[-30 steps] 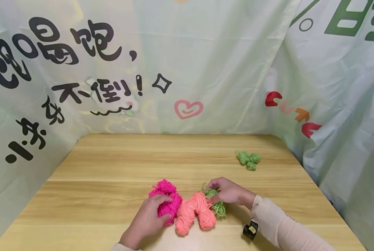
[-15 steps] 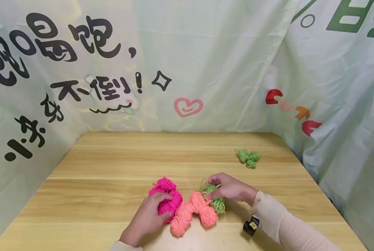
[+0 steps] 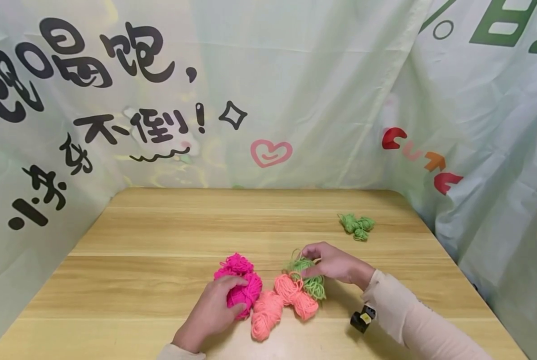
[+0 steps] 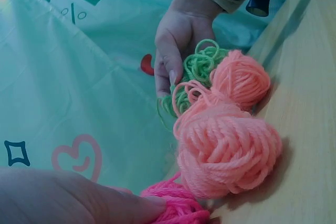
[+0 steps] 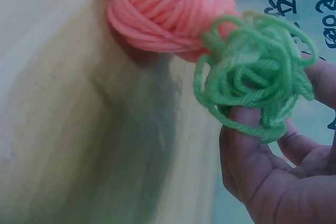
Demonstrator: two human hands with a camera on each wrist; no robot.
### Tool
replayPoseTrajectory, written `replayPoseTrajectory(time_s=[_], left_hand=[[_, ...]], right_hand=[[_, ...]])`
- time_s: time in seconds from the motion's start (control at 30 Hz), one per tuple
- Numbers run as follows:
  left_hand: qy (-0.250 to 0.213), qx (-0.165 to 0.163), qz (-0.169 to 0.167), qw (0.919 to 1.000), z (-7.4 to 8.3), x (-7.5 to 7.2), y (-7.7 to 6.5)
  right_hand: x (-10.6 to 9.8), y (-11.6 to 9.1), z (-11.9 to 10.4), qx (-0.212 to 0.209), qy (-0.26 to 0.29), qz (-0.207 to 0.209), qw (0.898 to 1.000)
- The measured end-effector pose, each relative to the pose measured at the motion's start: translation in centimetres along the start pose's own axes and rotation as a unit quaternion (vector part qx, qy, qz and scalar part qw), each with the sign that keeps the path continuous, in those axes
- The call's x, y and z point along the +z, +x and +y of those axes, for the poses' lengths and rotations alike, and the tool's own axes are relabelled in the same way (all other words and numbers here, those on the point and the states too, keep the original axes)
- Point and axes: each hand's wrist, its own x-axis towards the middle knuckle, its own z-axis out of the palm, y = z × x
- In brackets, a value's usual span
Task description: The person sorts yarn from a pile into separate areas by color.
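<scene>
L hand (image 3: 213, 305), L of coral yarn (image 3: 270, 306), grips pink yarn (image 3: 249, 291); R hand (image 3: 332, 263) (forearm slanted) pinches green yarn (image 3: 313, 286) on coral yarn's R.

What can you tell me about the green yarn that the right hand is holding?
The green yarn is a loose, tangled bundle of thin, twisted strands that look soft and a bit fuzzy. Loops stick out from it, one at its far end. The right hand holds it at the right side of the coral yarn, and the two seem to touch. I can't tell whether it rests on the table.
</scene>
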Motion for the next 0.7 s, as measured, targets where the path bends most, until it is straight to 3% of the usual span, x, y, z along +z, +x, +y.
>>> replayPoseTrajectory(time_s=[0.43, 0.7], left_hand=[[-0.002, 0.003, 0.001, 1.0, -0.1, 0.1, 0.0], [-0.002, 0.002, 0.0, 1.0, 0.0, 0.0, 0.0]], right_hand=[[-0.8, 0.0, -0.3, -0.018, 0.017, 0.007, 1.0], [-1.5, 0.1, -0.4, -0.001, 0.028, 0.016, 0.999]])
